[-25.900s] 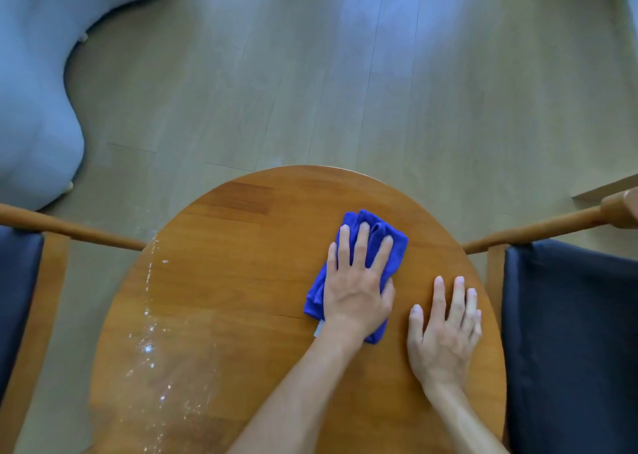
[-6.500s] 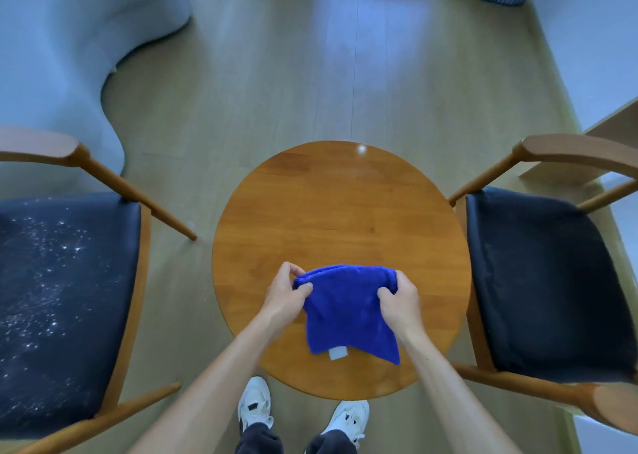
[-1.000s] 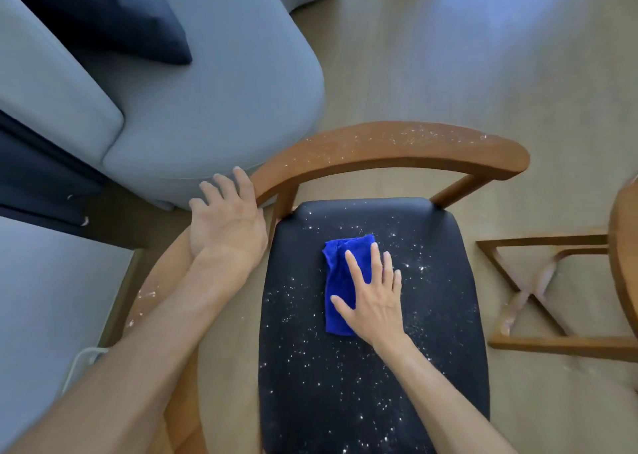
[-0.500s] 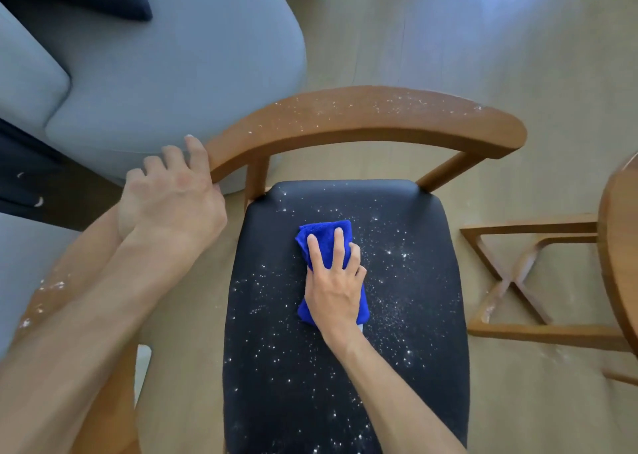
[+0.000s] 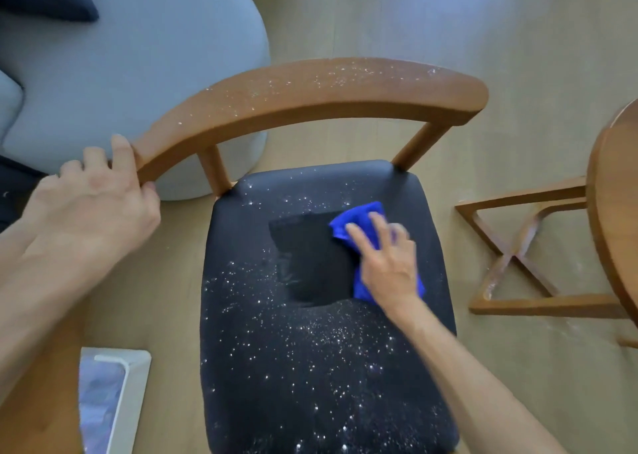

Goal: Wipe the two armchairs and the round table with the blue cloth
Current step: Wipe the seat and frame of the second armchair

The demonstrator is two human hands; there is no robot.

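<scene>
Right hand [image 5: 388,267], fingers flat & spread, presses blue cloth [image 5: 359,217] onto right side of armchair [image 5: 310,367] seat, w/ a clean dark patch just left of it amid white specks. Left hand [image 5: 93,205] grips the wooden backrest [image 5: 310,94]. Round table [image 5: 618,205] at right edge.

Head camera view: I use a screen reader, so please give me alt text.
A right hand presses a blue cloth across a dark armchair seat speckled with white crumbs, leaving one clean patch. The left hand grips the crumb-dusted wooden backrest.
</scene>
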